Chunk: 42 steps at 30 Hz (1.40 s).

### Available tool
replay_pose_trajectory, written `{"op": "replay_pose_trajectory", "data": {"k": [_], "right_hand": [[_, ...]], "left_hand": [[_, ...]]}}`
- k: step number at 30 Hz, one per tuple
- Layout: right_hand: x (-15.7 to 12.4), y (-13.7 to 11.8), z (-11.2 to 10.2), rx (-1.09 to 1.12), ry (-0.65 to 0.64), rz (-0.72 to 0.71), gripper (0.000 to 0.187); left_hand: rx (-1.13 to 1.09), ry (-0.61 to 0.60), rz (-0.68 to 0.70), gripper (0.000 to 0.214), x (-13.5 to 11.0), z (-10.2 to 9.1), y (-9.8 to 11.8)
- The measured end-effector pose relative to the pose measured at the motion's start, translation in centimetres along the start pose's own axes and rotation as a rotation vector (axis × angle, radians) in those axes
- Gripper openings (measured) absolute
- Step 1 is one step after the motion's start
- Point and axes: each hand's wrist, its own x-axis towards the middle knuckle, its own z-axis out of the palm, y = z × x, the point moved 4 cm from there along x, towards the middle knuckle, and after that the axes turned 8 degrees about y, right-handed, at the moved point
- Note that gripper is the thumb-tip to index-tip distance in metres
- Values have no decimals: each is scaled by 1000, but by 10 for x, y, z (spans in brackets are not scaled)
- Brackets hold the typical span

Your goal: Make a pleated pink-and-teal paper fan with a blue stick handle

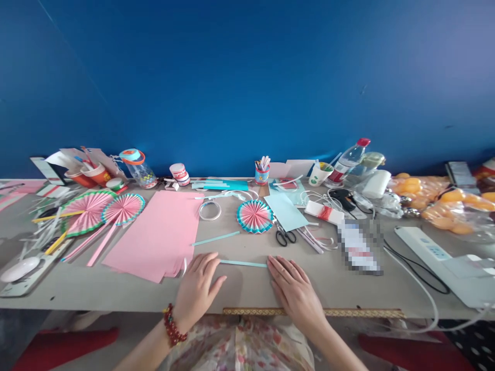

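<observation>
My left hand point(199, 286) lies flat on the grey table point(247, 288) with fingers stretched, its fingertips touching the left end of a thin light-blue paper strip point(243, 263). My right hand point(296, 291) also rests flat and open, fingertips at the strip's right end. A red bead bracelet point(172, 325) is on my left wrist. A second light-blue strip point(215, 238) lies just beyond. Pink paper sheets point(157, 237) lie left of my left hand.
Pleated paper fans point(89, 212) sit at the left, a round rosette point(254, 216) and scissors point(285, 236) in the middle. Cups, a jar point(138, 166), a bottle point(348, 161), cables, a power strip point(429, 250) and bagged orange balls point(444, 203) crowd the back and right.
</observation>
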Motion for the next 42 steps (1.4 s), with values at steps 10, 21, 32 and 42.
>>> {"op": "replay_pose_trajectory", "data": {"k": [10, 21, 32, 42], "right_hand": [[14, 17, -6, 97, 26, 74, 43], [63, 6, -4, 380, -80, 149, 14], [65, 45, 3, 838, -34, 574, 15], [88, 60, 4, 1092, 50, 692, 23]], "left_hand": [[-156, -129, 49, 17, 32, 24, 15], [-208, -94, 27, 12, 49, 15, -8], [-20, -171, 24, 13, 90, 27, -69], [-612, -200, 1, 25, 140, 28, -1]]}}
